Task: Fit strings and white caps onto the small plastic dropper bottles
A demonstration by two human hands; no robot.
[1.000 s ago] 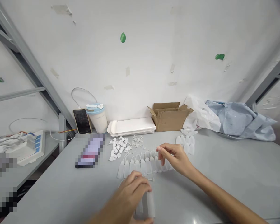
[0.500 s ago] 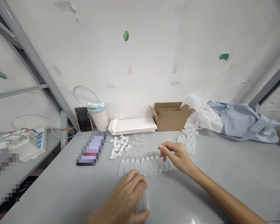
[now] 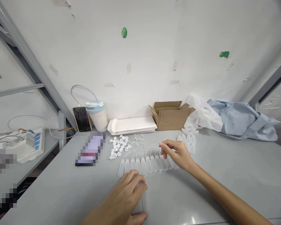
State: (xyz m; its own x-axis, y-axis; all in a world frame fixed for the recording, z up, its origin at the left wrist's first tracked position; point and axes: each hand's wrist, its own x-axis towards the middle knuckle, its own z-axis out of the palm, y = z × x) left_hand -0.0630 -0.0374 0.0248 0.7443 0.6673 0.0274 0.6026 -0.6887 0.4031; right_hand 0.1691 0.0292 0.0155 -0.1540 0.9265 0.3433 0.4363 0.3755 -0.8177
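Observation:
My left hand (image 3: pixel 128 195) rests over clear, tube-like plastic pieces (image 3: pixel 144 198) at the table's near side. Its fingers curl over their far end and the thumb lies at the near end, so the hand is closed around them; their full shape is hidden. Above the right part of a row of translucent flat plastic tubes (image 3: pixel 142 165) hovers my right hand (image 3: pixel 178 152), thumb and fingertips pinched together. Whether a small thing is between those fingertips cannot be made out. Thin white loops (image 3: pixel 152 152) stick out from the row's far ends.
Behind the row lie white caps (image 3: pixel 118 146) and loose white loops (image 3: pixel 138 140). More translucent pieces (image 3: pixel 190 143) lie beyond my right hand. A phone (image 3: pixel 91 148), lidded cup (image 3: pixel 99 117), white stack (image 3: pixel 133 124), open cardboard box (image 3: pixel 173 118), plastic bag (image 3: pixel 203 115) and blue cloth (image 3: pixel 241 120) line the back.
The whole view has shifted slightly up and to the left. Both hands keep nearly the same pose and place over the table.

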